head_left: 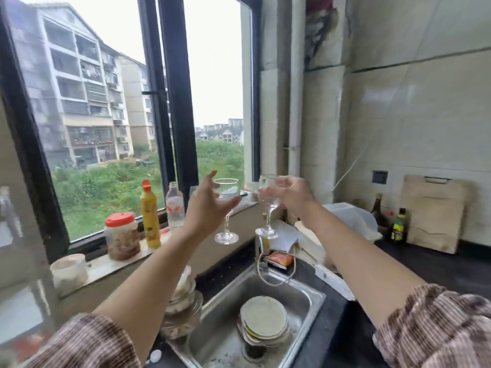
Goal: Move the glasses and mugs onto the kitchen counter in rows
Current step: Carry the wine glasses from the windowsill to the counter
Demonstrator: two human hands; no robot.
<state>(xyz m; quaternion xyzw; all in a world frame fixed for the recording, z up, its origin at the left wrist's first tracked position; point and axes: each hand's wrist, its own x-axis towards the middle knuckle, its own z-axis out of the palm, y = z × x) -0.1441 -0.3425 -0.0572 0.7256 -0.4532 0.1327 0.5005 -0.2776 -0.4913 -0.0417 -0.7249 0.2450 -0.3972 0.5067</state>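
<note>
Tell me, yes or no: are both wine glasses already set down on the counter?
No. The left hand holds one wine glass and the right hand the other wine glass, both in the air above the sink.

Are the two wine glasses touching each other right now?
Apart. The head view shows wall and windowsill between the left wine glass and the right wine glass, from bowls down to bases; each hand holds one.

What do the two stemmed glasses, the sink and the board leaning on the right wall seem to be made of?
Left stemmed glass and right stemmed glass: clear glass, see-through with bright glints at stem and foot. Sink: brushed stainless steel by its dull grey sheen. Board: pale, matte, likely wood or bamboo; too blurred to tell.
</note>
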